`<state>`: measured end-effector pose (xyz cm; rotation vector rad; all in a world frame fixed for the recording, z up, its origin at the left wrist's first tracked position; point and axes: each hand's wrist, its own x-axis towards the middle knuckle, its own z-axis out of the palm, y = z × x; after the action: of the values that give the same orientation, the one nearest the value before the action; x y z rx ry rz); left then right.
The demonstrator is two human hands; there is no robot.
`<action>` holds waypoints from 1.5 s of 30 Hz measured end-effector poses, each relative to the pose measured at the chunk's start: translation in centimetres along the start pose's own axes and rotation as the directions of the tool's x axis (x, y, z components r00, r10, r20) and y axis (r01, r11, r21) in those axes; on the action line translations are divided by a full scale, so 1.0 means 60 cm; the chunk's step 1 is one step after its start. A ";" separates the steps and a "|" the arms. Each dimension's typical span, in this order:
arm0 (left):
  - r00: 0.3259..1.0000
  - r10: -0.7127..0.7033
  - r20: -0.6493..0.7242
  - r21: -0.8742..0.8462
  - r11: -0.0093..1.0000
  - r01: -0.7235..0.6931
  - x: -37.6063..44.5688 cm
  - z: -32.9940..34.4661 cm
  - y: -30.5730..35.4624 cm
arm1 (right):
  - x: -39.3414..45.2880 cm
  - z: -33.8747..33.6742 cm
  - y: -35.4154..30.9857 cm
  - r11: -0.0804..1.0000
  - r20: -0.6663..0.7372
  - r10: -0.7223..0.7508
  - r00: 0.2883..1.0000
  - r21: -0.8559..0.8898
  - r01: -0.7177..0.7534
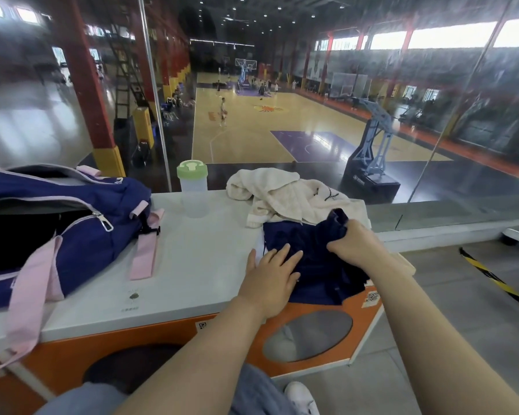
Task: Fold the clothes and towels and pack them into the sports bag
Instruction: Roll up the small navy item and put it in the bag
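A smooth white counter [192, 259] with an orange front panel is seen from above, and behind it a glass wall looks onto a basketball court. One dark navy garment [312, 265] of soft, thin fabric lies crumpled on the right end of the counter, its near edge hanging slightly over the orange front. Its shape is irregular, so its long axis cannot be told for certain; the mass runs roughly from the far edge toward the viewer. The left hand [271, 278] is laid flat on the garment's left part, fingers straight and spread, pressing the cloth down. The right hand [352, 242] is curled around a bunched upper fold of the same garment, gripping it at the far right.

One cream towel [285, 194] of thick, nubby terry is heaped just behind the garment, touching it, rumpled and unfolded.

One sports bag [72, 223] in navy woven fabric with pale pink straps and trim rests on the left end of the counter, well apart from the garment. Its long axis runs left to right, and its zipped top is open, showing a dark interior. One translucent plastic bottle [192, 182] with a light green lid stands upright between the bag and the towel, near the counter's far edge.
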<state>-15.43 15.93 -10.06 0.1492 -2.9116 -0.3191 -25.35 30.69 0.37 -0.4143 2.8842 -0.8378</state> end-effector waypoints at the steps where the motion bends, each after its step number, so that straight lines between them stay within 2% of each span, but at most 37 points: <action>1: 1.000 -0.007 -0.004 -0.009 1.000 0.007 -0.001 0.000 0.001 | 0.001 0.002 -0.015 0.997 -0.057 -0.056 0.997 -0.062 0.052; 4: 0.997 -0.069 0.020 -0.195 0.978 0.072 0.003 -0.005 -0.001 | -0.007 0.018 -0.059 0.943 -0.184 -0.241 0.953 -0.277 0.185; 5: 0.993 -0.113 0.021 -0.318 0.941 0.113 0.005 -0.010 -0.002 | -0.011 0.025 -0.071 0.922 -0.178 -0.271 0.946 -0.330 0.202; 6: 0.984 -0.179 0.018 -0.477 0.863 0.166 0.008 -0.016 -0.005 | -0.015 0.031 -0.082 0.902 -0.162 -0.295 0.942 -0.374 0.218; 8: 0.947 -0.320 0.022 -0.802 0.561 0.207 0.011 -0.035 -0.008 | -0.023 0.046 -0.100 0.849 -0.117 -0.361 0.925 -0.451 0.274; 9: 0.931 -0.364 0.039 -0.895 0.401 0.194 0.011 -0.043 -0.007 | -0.025 0.055 -0.106 0.824 -0.082 -0.386 0.919 -0.478 0.303; 12: 0.867 -0.484 0.123 -0.985 0.047 0.166 0.013 -0.059 -0.007 | -0.025 0.084 -0.116 0.808 0.120 -0.380 0.917 -0.440 0.392; 14: 0.800 -0.573 0.177 -0.983 -0.070 0.168 0.013 -0.063 -0.020 | -0.028 0.096 -0.116 0.851 0.270 -0.361 0.893 -0.295 0.434; 16: 0.751 -0.622 0.221 -0.974 -0.102 0.202 0.013 -0.062 -0.037 | -0.031 0.097 -0.110 0.895 0.336 -0.338 0.879 -0.174 0.411; 17: 0.748 -0.625 0.226 -0.970 -0.076 0.229 0.012 -0.063 -0.042 | -0.030 0.097 -0.105 0.919 0.335 -0.325 0.884 -0.109 0.379; 20: 0.774 -0.599 0.204 -0.934 0.119 0.338 0.011 -0.066 -0.038 | -0.013 0.095 -0.080 0.948 0.216 -0.240 0.947 0.260 0.181; 22: 0.795 -0.567 0.217 -0.912 0.174 0.373 0.010 -0.067 -0.029 | -0.009 0.094 -0.067 0.805 0.189 -0.111 0.976 0.592 -0.023; 23: 0.801 -0.547 0.243 -0.907 0.165 0.387 0.009 -0.067 -0.025 | -0.010 0.093 -0.063 0.728 0.183 -0.082 0.980 0.682 -0.066; 24: 0.804 -0.535 0.261 -0.902 0.161 0.401 0.010 -0.065 -0.022 | -0.010 0.097 -0.056 0.721 0.150 -0.085 0.985 0.692 -0.043; 28: 0.823 -0.511 0.249 -0.857 0.280 0.433 0.011 -0.065 -0.013 | -0.007 0.125 -0.038 0.871 -0.023 -0.158 0.987 0.467 0.151; 30: 0.819 -0.512 0.258 -0.855 0.274 0.441 0.007 -0.069 -0.016 | -0.008 0.136 -0.031 0.915 -0.033 -0.117 0.993 0.384 0.121; 33: 0.814 -0.509 0.278 -0.864 0.237 0.444 0.002 -0.077 -0.022 | -0.006 0.135 -0.028 0.934 -0.001 0.058 0.998 0.354 -0.054; 35: 0.806 -0.518 0.288 -0.874 0.202 0.442 0.002 -0.078 -0.025 | -0.007 0.131 -0.038 0.921 0.069 0.040 0.997 0.384 -0.063; 38: 0.808 -0.513 0.288 -0.893 0.160 0.420 0.000 -0.077 -0.028 | -0.015 0.142 -0.065 0.783 0.125 -0.033 0.992 0.620 -0.052; 40: 0.814 -0.502 0.293 -0.913 0.105 0.394 -0.005 -0.076 -0.031 | -0.020 0.156 -0.073 0.676 0.134 0.064 0.989 0.723 -0.142; 42: 0.810 -0.495 0.313 -0.928 0.020 0.371 -0.009 -0.079 -0.034 | -0.026 0.164 -0.073 0.520 0.185 0.170 0.968 0.818 -0.248; 45: 0.779 -0.501 0.376 -0.924 -0.140 0.356 -0.013 -0.090 -0.044 | -0.032 0.161 -0.073 0.317 0.309 0.169 0.936 0.882 -0.348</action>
<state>-13.30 12.38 -5.64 0.8523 -1.6060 -2.2618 -20.81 22.79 -5.35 0.1384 1.7223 -2.0162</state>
